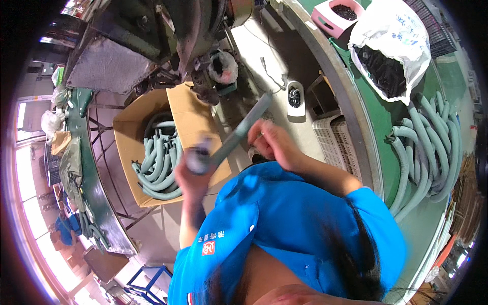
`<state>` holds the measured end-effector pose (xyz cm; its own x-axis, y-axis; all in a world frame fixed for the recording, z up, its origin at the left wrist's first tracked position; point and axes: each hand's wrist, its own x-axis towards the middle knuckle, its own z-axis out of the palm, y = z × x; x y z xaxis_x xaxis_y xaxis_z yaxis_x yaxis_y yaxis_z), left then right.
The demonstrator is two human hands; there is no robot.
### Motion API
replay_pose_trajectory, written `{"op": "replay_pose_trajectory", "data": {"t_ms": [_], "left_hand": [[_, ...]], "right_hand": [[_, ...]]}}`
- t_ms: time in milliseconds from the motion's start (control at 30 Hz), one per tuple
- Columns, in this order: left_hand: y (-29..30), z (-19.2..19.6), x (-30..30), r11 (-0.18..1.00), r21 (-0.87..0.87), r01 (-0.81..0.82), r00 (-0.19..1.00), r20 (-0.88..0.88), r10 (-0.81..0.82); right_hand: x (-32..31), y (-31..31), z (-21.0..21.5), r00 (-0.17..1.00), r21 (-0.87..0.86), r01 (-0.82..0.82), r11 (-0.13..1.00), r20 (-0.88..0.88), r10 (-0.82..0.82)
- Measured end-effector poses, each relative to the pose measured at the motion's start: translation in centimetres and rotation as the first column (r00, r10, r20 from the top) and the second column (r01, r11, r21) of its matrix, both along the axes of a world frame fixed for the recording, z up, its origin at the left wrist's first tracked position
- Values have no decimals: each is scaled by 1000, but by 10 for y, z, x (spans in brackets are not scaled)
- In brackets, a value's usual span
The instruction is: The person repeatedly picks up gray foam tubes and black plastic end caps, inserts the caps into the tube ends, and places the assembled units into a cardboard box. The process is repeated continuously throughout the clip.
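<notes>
My left hand (pixel 192 178) is closed around a small round object (pixel 198 160), dark and whitish, too smeared by motion to name. From that same hand a grey-green foam-covered tube (pixel 239 133) slants up and away to the right; its near end is lost in the blur. My right hand (pixel 272 145) is just right of the tube, fingers loosely bent and apart, with nothing visible in them. Whether its fingertips touch the tube I cannot tell. More such tubes (pixel 161 173) lie heaped in an open cardboard box (pixel 195 114) to the left.
A dark machine (pixel 188 40) stands ahead. On the right, a green-topped bench (pixel 394 137) bears a pile of tubes (pixel 429 147), a white sack (pixel 394 30) of black pieces and a pink container (pixel 325 18). A plastic crate (pixel 335 145) is beneath it. Another green bench (pixel 96 168) runs along the left.
</notes>
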<state>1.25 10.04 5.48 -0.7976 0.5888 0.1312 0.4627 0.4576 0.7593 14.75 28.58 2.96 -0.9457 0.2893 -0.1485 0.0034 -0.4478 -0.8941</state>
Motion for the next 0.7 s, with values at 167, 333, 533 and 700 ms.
{"op": "replay_pose_trajectory", "data": {"t_ms": [167,333,533,700], "left_hand": [[-60,-17,-53,648,628,-432,637,721,-274],[-47,-76,-66,597,567,-567,265,812,-520],[20,-126,-54,938,207,279,861,379,-340],[130,45,18,205,939,278,734,-70,-676]], "right_hand": [[42,33,-80,729,258,459,850,438,-526],[46,33,-53,999,135,-6,991,-34,10],[36,16,-61,963,625,6,781,-214,164],[43,7,-51,957,807,-92,584,-91,277]]}}
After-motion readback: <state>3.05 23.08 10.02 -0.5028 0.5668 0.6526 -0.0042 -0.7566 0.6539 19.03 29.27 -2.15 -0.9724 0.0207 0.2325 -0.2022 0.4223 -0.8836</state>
